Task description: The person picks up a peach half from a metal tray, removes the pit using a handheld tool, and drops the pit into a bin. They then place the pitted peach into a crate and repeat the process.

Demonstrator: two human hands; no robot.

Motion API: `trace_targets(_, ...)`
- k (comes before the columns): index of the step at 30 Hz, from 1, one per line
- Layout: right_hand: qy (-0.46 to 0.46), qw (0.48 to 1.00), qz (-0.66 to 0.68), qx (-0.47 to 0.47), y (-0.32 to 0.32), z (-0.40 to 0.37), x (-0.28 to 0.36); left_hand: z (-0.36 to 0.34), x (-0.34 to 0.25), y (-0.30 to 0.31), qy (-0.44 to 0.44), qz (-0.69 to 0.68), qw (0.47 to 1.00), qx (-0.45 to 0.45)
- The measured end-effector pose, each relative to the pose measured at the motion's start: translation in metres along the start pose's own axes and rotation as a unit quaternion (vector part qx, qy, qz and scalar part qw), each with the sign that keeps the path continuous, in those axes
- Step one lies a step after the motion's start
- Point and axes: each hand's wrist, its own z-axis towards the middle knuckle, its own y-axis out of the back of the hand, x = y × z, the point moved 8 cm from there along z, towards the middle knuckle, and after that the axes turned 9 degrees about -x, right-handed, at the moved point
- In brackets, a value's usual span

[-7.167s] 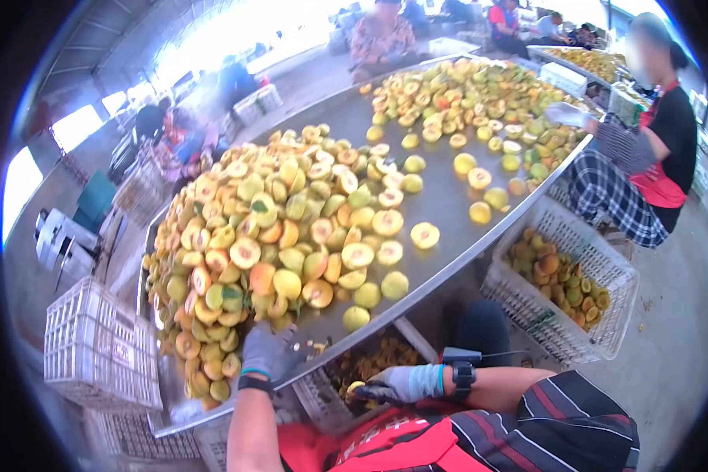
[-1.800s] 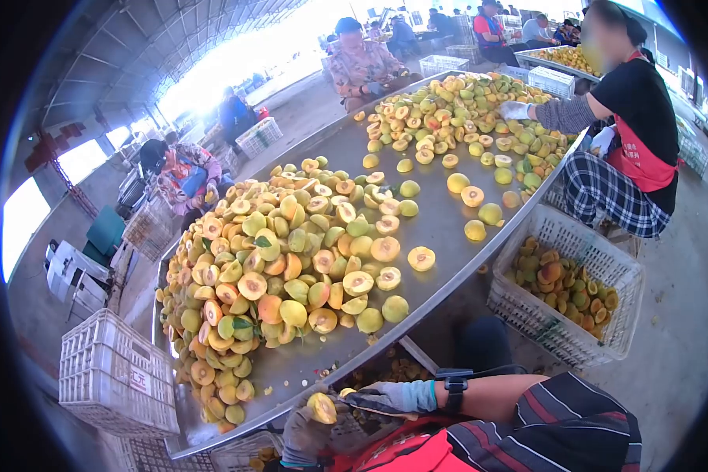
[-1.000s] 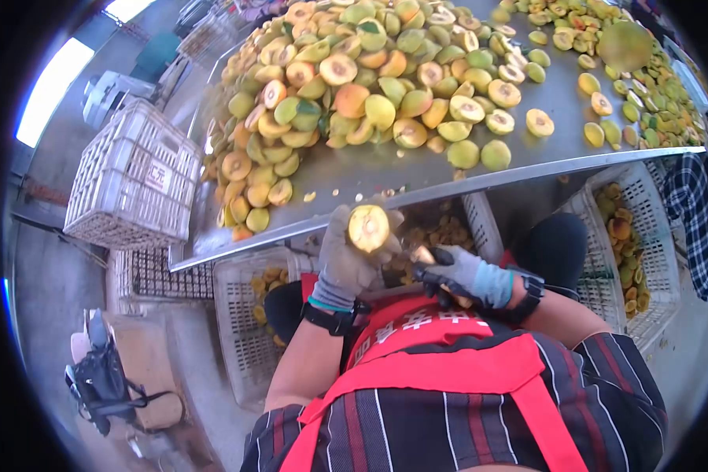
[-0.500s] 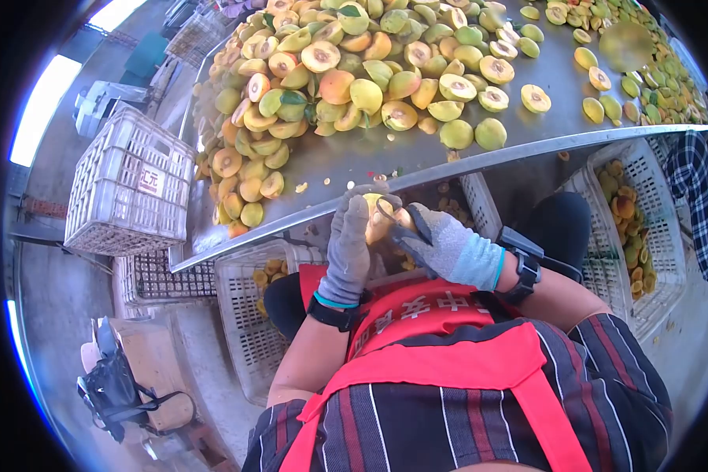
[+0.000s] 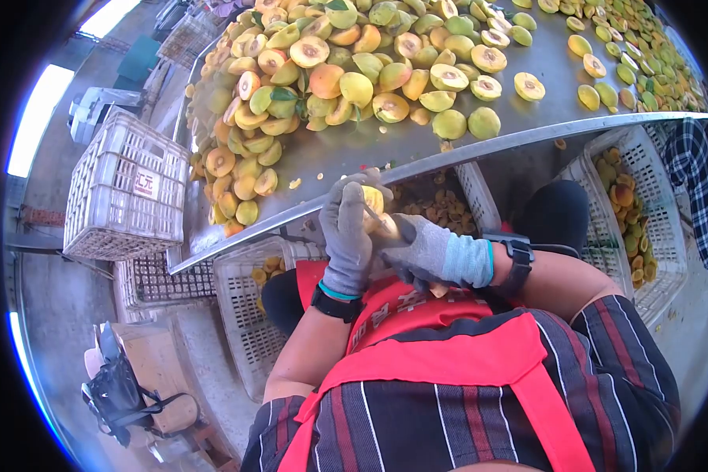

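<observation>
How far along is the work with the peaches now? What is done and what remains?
Looks done: some fruit lies in the crate beside the table. In hand: the left hand holds one peach half, with the right hand pressed against it. Left: a big pile of halves on the table.

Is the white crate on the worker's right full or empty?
Partly full. The crate holds peaches over its bottom, and its white mesh walls stand bare above them.
</observation>
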Motion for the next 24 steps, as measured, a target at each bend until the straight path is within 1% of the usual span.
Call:
trace_targets(1, -0.004, 1.000, -0.011, -0.004, 0.000, -0.003, 0.004, 0.000, -0.002, -0.001, -0.008, -0.012, 1.000, -0.003)
trace_targets(2, -0.004, 1.000, -0.011, -0.004, 0.001, 0.003, -0.005, 0.002, -0.008, -0.002, -0.008, -0.012, 1.000, -0.003)
trace_targets(3, 0.140, 0.981, -0.121, -0.058, 0.007, 0.011, -0.001, 0.001, -0.008, -0.009, 0.050, 0.018, 0.997, 0.048)
trace_targets(4, 0.277, 0.927, -0.226, -0.110, 0.008, 0.009, 0.005, -0.001, -0.003, -0.014, 0.109, 0.047, 0.988, 0.099)
trace_targets(5, 0.191, 0.934, -0.283, -0.102, 0.013, -0.001, 0.013, 0.002, -0.003, -0.011, 0.110, 0.047, 0.988, 0.099)
trace_targets(6, 0.190, 0.934, -0.284, -0.103, 0.016, -0.003, 0.018, 0.003, -0.003, -0.014, 0.090, 0.093, 0.981, 0.145)
trace_targets(7, 0.144, 0.964, -0.218, -0.037, 0.012, 0.000, 0.014, 0.003, -0.003, -0.018, 0.070, 0.137, 0.970, 0.189)
trace_targets(8, 0.097, 0.983, -0.151, 0.029, 0.007, 0.000, 0.009, 0.006, -0.004, -0.018, 0.070, 0.136, 0.970, 0.189)
trace_targets(9, 0.096, 0.984, -0.151, 0.029, 0.009, -0.001, 0.010, 0.003, 0.001, -0.020, 0.129, 0.118, 0.961, 0.217)
trace_targets(10, 0.004, 0.994, -0.083, 0.069, 0.007, -0.004, -0.002, -0.001, 0.007, -0.021, 0.187, 0.100, 0.947, 0.243)
trace_targets(11, -0.087, 0.990, -0.015, 0.107, 0.004, -0.009, -0.014, 0.000, 0.018, -0.017, 0.212, 0.076, 0.939, 0.259)
trace_targets(12, -0.087, 0.990, -0.013, 0.108, 0.004, -0.003, -0.031, -0.001, 0.016, -0.019, 0.212, 0.078, 0.939, 0.260)
trace_targets(13, 0.089, 0.987, 0.011, 0.135, -0.001, 0.009, -0.032, -0.001, 0.013, -0.023, 0.218, 0.058, 0.942, 0.250)
trace_targets(14, 0.262, 0.951, 0.033, 0.158, -0.002, 0.005, -0.021, -0.002, 0.012, -0.026, 0.222, 0.038, 0.944, 0.241)
trace_targets(15, 0.039, 0.974, 0.144, 0.170, -0.002, -0.004, -0.011, -0.003, 0.013, -0.029, 0.222, 0.037, 0.944, 0.241)
trace_targets(16, 0.039, 0.974, 0.142, 0.171, -0.001, -0.008, -0.004, -0.003, 0.011, -0.033, 0.221, -0.016, 0.948, 0.230)
trace_targets(17, -0.034, 0.957, 0.233, 0.168, -0.002, -0.011, -0.006, -0.004, 0.010, -0.035, 0.220, -0.069, 0.949, 0.216)
trace_targets(18, -0.108, 0.926, 0.322, 0.164, -0.006, -0.013, -0.012, -0.008, 0.011, -0.037, 0.219, -0.070, 0.949, 0.214)
trace_targets(19, -0.084, 0.922, 0.336, 0.175, -0.006, -0.011, -0.012, -0.007, 0.011, -0.037, 0.216, -0.095, 0.956, 0.175)
trace_targets(20, -0.085, 0.922, 0.335, 0.176, -0.005, -0.013, -0.011, -0.006, 0.011, -0.034, 0.214, -0.120, 0.960, 0.137)
trace_targets(21, -0.074, 0.914, 0.350, 0.190, -0.005, -0.016, -0.006, -0.001, 0.010, -0.030, 0.157, -0.132, 0.971, 0.123)
trace_targets(22, -0.063, 0.907, 0.365, 0.203, -0.005, -0.018, -0.002, -0.003, 0.012, -0.032, 0.157, -0.132, 0.971, 0.123)
trace_targets(23, -0.063, 0.906, 0.365, 0.204, -0.005, -0.018, -0.002, -0.002, 0.010, -0.022, 0.165, -0.187, 0.968, 0.024)
trace_targets(24, -0.040, 0.915, 0.361, 0.177, 0.000, -0.014, -0.001, -0.003, 0.009, -0.009, 0.170, -0.238, 0.954, -0.074)
